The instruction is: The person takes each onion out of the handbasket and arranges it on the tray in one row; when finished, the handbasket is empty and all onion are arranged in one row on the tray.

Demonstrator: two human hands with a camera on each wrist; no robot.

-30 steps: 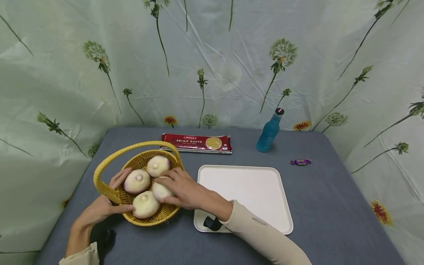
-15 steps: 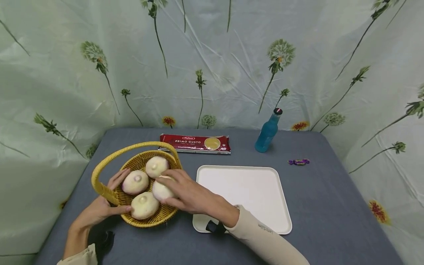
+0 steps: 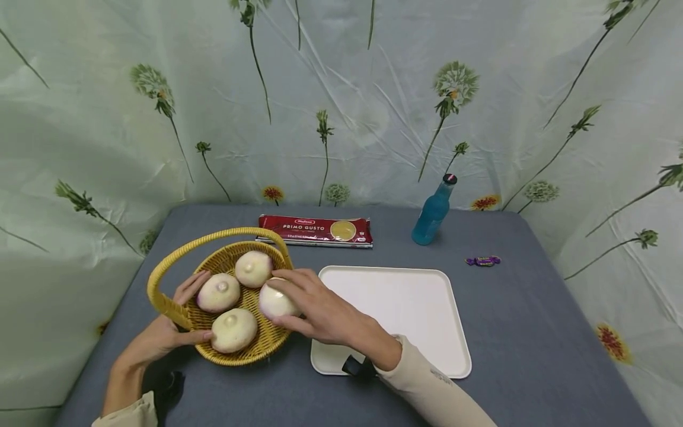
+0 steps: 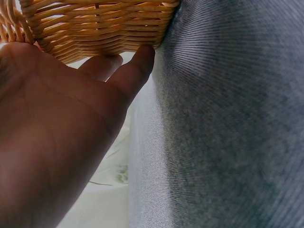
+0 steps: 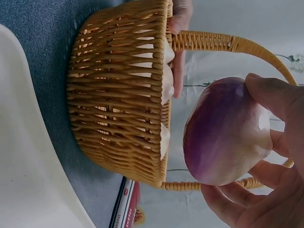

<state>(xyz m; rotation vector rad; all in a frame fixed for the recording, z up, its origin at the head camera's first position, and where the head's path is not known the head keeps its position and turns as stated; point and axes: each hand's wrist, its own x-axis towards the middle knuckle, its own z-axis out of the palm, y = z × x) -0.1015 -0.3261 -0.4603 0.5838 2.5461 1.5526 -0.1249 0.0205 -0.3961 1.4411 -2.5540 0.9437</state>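
Rightward it goes! Since the earlier frame, the purple-and-white turnip [image 3: 277, 301] and the right hand [image 3: 324, 308] have slid away from the other turnips [image 3: 233, 330] toward the person's right. Head view first: thumb and fingers of that right hand pinch the turnip over the near-right side of the yellow wicker basket [image 3: 245, 359]. Over on the other flank, the left hand [image 3: 162, 335] grips the basket's left side, thumb at the rim beside the nearest turnip, fingers farther back; three turnips lie between the hands, inside the weave. Just right of the right hand and under its forearm, the white tray [image 3: 397, 320]; beyond that hand, a red spaghetti packet [image 3: 315, 230]; farther off to its right, a blue bottle [image 3: 433, 213] and a purple-wrapped candy [image 3: 482, 261], all on the grey cloth [image 3: 533, 344].

Over to the left wrist: fingers touch the woven wall low down, close above the cloth; the rest of the grip is out of sight.

And the right wrist: what a look at it! The turnip sits in spread, bent fingers, its purple flank showing, held above the basket's rim and apart from it, with the left hand's fingers visible across the basket.
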